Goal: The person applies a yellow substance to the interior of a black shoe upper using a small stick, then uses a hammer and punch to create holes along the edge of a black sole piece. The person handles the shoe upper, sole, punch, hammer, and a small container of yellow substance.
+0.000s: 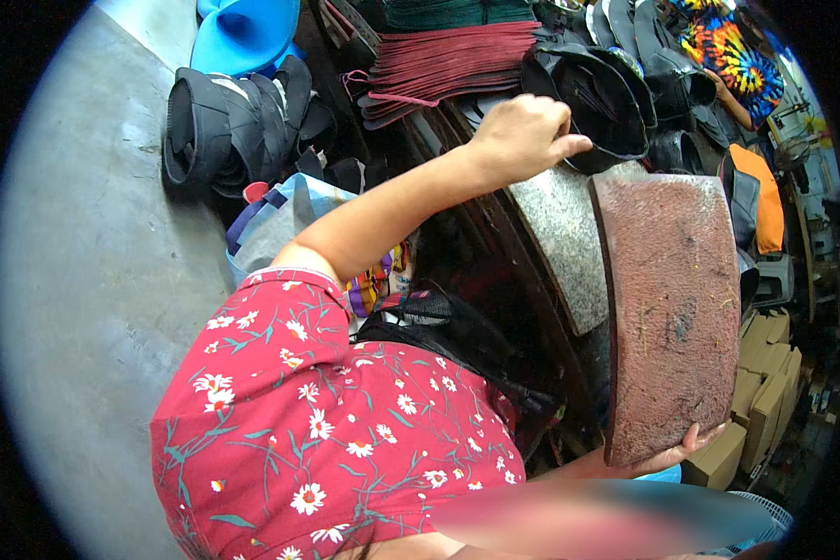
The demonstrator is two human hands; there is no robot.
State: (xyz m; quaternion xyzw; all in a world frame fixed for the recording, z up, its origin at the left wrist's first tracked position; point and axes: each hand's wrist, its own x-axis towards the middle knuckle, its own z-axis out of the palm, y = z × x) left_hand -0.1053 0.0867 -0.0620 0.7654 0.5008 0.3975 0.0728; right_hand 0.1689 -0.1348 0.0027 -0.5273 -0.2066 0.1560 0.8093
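A large, slightly curved reddish-brown panel (672, 299) with a rough, scuffed face stands tilted at the right. My right hand (681, 450) grips its lower edge, thumb on the near face and the other fingers mostly hidden behind. Out ahead, my left hand (525, 135) is raised with its fingers curled in and the thumb stretched out. Its palm is turned away, so whatever it may hold is hidden. Just beyond that hand lies an open black pouch-like piece (593, 112). A grey speckled slab (569, 247) rests between my left hand and the panel.
A stack of dark red sheets (453, 63) lies at the far side. Black padded pieces (238, 126) and a bright blue item (247, 37) are at left, above a pale bag (294, 215). Cardboard boxes (765, 397) stand right. A co-worker's tie-dye clothing (737, 56) shows far right.
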